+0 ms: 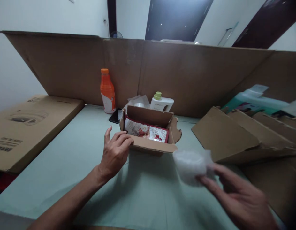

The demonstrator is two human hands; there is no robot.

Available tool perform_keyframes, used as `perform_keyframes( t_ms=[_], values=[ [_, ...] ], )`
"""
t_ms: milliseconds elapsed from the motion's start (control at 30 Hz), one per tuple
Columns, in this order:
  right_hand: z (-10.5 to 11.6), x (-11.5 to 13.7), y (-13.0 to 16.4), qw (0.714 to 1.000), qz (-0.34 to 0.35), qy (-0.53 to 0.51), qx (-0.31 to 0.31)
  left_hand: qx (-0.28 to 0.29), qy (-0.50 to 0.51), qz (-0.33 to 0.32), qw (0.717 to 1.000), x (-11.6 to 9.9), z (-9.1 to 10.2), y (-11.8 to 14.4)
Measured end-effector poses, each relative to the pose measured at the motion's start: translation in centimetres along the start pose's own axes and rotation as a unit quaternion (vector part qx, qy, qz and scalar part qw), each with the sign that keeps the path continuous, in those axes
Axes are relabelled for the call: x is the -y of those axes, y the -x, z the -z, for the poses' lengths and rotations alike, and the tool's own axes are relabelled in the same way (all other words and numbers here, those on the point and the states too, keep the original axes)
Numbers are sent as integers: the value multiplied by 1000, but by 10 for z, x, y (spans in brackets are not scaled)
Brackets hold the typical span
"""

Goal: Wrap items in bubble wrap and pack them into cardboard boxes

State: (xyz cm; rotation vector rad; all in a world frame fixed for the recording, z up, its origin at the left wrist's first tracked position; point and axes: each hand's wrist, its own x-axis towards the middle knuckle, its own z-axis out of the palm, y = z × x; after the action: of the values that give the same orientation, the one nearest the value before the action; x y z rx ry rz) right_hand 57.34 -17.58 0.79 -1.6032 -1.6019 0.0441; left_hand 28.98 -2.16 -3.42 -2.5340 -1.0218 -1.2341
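Note:
A small open cardboard box (151, 147) stands in the middle of the table, its flaps up. Inside lies a red and white printed packet (146, 131). My left hand (116, 150) has its fingers hooked over the near left edge of this box, steadying grip on the cardboard. To the right and nearer me, my right hand (236, 191) pinches a whitish, translucent wrapped bundle (189, 166) that looks like bubble wrap. The bundle is smeared by motion, and what it may contain cannot be made out. It is held in the air just off the box's near right corner.
Behind the box are an orange bottle (107, 92), a phone (115, 115), a clear plastic-wrapped item (139, 103) and a white bottle with a green cap (161, 103). Flattened cartons (224, 134) and a teal jug (255, 100) are right; a large carton (35, 124) is left. A cardboard screen (174, 73) closes the back.

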Motion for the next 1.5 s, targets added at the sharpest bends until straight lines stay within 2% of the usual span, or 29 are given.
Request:
perform_keyframes(
  t_ms=[67, 133, 233, 333, 400, 433, 500, 567, 667, 700, 767, 833, 900, 967, 1067, 1167, 1233, 1333, 1433, 1500],
  values=[
    [4, 7, -38, 999, 15, 30, -31, -9, 6, -7, 1000, -1, -1, 7],
    [-6, 15, -80, 997, 61, 44, 4, -13, 10, -8, 1000, -1, -1, 8],
    [-48, 22, -135, 976, 122, 62, 167, -10, 12, 0, 1000, 1, -2, 3],
    [-98, 22, -162, 924, 124, 125, 340, -5, 17, 1, 1000, 3, -1, -2],
    [-120, 21, -168, 896, 108, 159, 400, -1, 23, -2, 1000, 4, -2, -7],
    [-125, 22, -170, 892, 104, 169, 407, 2, 25, -2, 1000, 5, -2, -10],
    [-121, 22, -172, 904, 109, 173, 376, -4, 31, 10, 999, 6, -4, -15],
    [-98, 21, -171, 924, 120, 169, 321, -39, 42, 44, 997, 8, -5, -16],
    [-46, 10, -152, 973, 82, 138, 163, -115, 85, 117, 983, 18, -7, -6],
    [-31, 4, -140, 986, 49, 124, 96, -122, 108, 147, 976, 23, -8, 1],
    [-15, -14, -109, 995, -30, 91, -3, -86, 169, 218, 957, 35, -12, 15],
    [-23, -34, -79, 995, -91, 38, -8, -14, 245, 283, 927, 46, -21, 25],
    [-51, -50, -56, 992, -121, -28, 37, 43, 317, 325, 890, 53, -33, 25],
    [-88, -58, -46, 983, -143, -88, 78, 75, 384, 342, 854, 52, -46, 18],
    [-125, -60, -43, 970, -185, -144, 67, 71, 467, 350, 809, 39, -60, 6],
    [-126, -59, -31, 965, -209, -152, 38, 40, 495, 360, 790, 19, -60, 13],
    [-117, -55, -14, 967, -213, -133, 33, 34, 492, 367, 789, 7, -49, 34],
    [-114, -28, 16, 974, -187, -117, 43, 22, 464, 401, 789, -4, -10, 81],
    [-133, 20, 22, 978, -114, -156, 84, -30, 397, 493, 774, 2, 39, 117],
    [-149, 46, 11, 972, -73, -191, 113, -83, 344, 537, 766, 9, 63, 124]
  ],
)
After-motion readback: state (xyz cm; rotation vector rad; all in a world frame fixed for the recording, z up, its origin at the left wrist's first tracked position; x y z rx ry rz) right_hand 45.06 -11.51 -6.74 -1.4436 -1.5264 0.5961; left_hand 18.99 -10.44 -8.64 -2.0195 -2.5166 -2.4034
